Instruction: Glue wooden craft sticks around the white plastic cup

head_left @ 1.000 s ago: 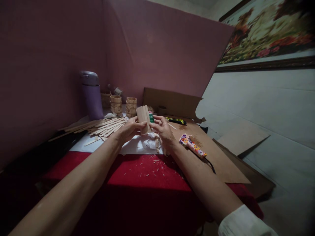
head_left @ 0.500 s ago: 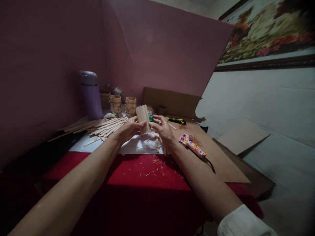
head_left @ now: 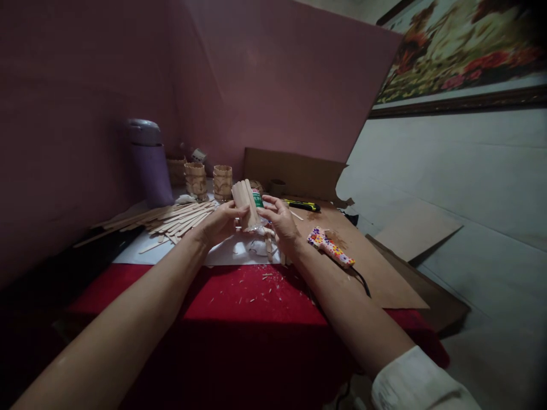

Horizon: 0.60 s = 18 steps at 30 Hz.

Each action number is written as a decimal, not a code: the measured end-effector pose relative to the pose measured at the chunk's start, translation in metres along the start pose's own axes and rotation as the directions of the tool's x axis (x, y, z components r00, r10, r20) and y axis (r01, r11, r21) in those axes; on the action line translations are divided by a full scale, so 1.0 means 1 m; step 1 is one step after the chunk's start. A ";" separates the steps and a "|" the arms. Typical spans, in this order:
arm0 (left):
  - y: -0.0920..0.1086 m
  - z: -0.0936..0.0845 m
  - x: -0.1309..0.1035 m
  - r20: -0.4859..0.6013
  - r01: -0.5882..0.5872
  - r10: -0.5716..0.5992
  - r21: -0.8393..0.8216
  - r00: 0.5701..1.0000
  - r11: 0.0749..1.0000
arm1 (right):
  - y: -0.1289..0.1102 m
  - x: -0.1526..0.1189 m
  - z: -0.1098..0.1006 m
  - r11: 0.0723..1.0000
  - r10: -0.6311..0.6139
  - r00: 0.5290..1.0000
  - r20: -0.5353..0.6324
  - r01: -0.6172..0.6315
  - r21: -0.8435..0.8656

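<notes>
Surface (head_left: pixel 256 307) draped in red, strewn with shavings; pink panels (head_left: pixel 273 85) stand behind; stick-covered bottle (head_left: pixel 248 206) held in left fingers (head_left: pixel 233 212), touched by right fingers (head_left: pixel 271 210).

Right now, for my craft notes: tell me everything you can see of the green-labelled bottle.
The bottle looks like clear plastic, its label green with white and red. Pale flat sticks line its left part side by side; the label side shows bare. Slightly tilted, it is held between left hand and right hand.
</notes>
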<state>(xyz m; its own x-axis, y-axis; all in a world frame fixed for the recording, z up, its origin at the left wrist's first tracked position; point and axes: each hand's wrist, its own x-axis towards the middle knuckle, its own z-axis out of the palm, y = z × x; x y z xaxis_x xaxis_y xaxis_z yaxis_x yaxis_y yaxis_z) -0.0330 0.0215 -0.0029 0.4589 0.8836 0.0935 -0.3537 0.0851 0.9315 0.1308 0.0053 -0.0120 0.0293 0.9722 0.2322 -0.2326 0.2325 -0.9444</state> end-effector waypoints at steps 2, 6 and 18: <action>0.000 0.001 0.001 0.006 -0.027 0.027 -0.019 1.000 0.999 | 0.002 0.002 0.000 1.000 -0.016 1.000 0.000 0.016 -0.011; -0.001 0.003 0.002 -0.007 -0.091 0.091 -0.021 0.996 0.996 | 0.006 0.003 -0.001 0.992 -0.097 0.994 0.052 0.101 -0.080; -0.004 0.002 0.005 0.039 -0.084 0.085 -0.025 0.996 0.996 | 0.009 0.004 -0.002 1.000 -0.006 1.000 0.004 0.006 -0.004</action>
<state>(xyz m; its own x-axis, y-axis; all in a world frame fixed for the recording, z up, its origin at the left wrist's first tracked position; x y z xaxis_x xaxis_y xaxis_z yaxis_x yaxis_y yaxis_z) -0.0280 0.0249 -0.0059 0.4583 0.8692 0.1856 -0.4111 0.0221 0.9113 0.1308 0.0112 -0.0197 0.0269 0.9707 0.2388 -0.2290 0.2385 -0.9438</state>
